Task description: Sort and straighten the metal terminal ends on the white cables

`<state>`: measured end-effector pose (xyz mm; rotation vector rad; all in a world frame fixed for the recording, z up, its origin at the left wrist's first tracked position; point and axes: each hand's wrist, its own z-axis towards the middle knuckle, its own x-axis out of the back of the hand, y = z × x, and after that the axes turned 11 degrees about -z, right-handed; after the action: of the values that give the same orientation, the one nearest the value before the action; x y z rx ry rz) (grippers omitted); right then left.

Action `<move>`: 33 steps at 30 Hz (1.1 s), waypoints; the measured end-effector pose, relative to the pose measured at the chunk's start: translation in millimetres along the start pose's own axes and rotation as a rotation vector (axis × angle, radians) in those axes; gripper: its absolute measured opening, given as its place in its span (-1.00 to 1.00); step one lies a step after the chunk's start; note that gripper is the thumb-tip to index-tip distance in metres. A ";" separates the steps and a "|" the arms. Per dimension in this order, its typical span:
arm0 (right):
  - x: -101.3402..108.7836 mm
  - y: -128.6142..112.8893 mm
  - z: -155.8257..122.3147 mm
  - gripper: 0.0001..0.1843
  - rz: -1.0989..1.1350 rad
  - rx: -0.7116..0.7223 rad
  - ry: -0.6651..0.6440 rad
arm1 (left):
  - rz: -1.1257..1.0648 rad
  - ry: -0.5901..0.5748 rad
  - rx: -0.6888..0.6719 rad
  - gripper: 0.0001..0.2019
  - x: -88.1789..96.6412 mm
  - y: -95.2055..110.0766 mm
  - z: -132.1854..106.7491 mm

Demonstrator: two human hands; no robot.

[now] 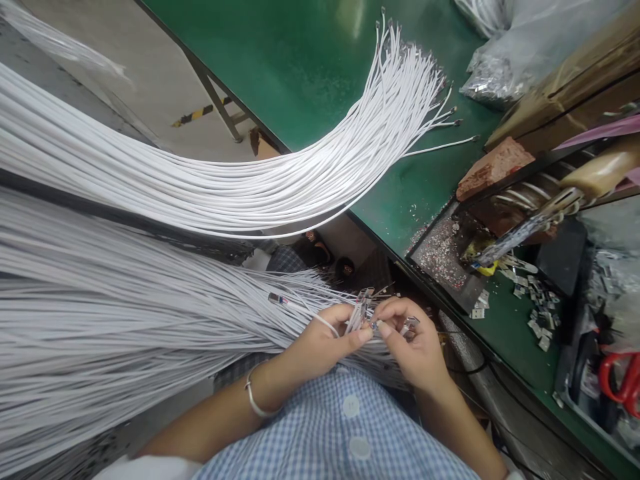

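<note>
Several white cables with small metal connectors on their ends are gripped in my left hand. One cable's connector sticks out to the left, past the back of that hand. My right hand meets the left at the fingertips, pinching a small metal piece at a cable end. Another metal connector shell rests within the curled fingers of my right hand. Fingers partly hide the spot where cable and metal piece meet. Behind and below both hands spreads a thick bundle of grey-white cables.
A second white cable bundle arcs onto the green table. To the right are a soldering iron, a tray with solder bits, loose metal shells, a brick piece and red-handled scissors. Plastic bags lie at the back.
</note>
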<state>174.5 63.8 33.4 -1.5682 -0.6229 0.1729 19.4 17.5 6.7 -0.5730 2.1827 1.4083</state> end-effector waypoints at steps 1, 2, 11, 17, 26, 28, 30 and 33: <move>-0.2 -0.1 0.5 -0.87 0.008 0.000 0.002 | -0.013 -0.003 0.003 -0.84 -0.1 -0.2 0.2; -0.5 -0.4 0.9 -0.88 0.015 0.002 0.005 | -0.022 -0.007 0.008 -0.84 0.0 -0.5 0.3; -3.6 -3.9 3.0 -0.87 -0.144 0.053 0.017 | 0.050 -0.033 0.041 -0.77 2.4 -8.0 -0.2; -1.1 -4.5 4.8 -0.88 -0.168 0.051 0.045 | 0.008 -0.003 0.055 -0.80 1.0 -0.6 -1.5; 0.7 -3.6 4.9 -0.95 -0.125 0.079 0.034 | 0.123 -0.084 -0.036 -0.80 -1.7 7.7 1.3; -0.3 -4.2 6.1 -0.96 -0.137 0.079 0.043 | 0.169 -0.099 -0.067 -0.79 -1.9 6.4 1.8; -1.1 -5.4 7.2 -0.92 -0.171 0.085 0.043 | 0.206 -0.104 -0.065 -0.76 -1.6 4.7 1.6; -1.1 -7.8 8.2 -0.93 -0.218 0.094 0.022 | 0.241 -0.086 -0.025 -0.75 -0.8 4.2 0.4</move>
<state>167.5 70.2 39.7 -1.3994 -0.7525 0.0207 17.7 19.6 10.1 -0.2582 2.2254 1.5527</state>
